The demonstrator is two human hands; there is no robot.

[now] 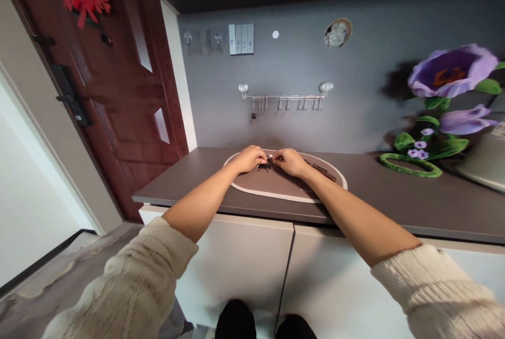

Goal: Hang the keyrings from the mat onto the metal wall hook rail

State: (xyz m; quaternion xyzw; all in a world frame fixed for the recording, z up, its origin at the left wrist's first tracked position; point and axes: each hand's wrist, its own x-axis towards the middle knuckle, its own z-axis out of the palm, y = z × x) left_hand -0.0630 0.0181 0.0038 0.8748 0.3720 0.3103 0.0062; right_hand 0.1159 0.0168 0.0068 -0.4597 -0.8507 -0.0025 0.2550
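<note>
Both hands meet over an oval brown mat with a pale rim, lying on the counter. My left hand is closed, thumb and fingertips pinched at a small dark bunch of what look like keys. Right beside it, my right hand has its fingertips pressed together at the same small bunch, where a bit of shiny metal shows. The fingers partly hide the exact grip. A long dark brown item lies on the mat, partly behind my right wrist.
A clear hook rail is fixed to the wall, with a small dark key hanging at its left. Purple artificial flowers and a pale lamp-like object stand on the counter at right. A red-brown door is at left.
</note>
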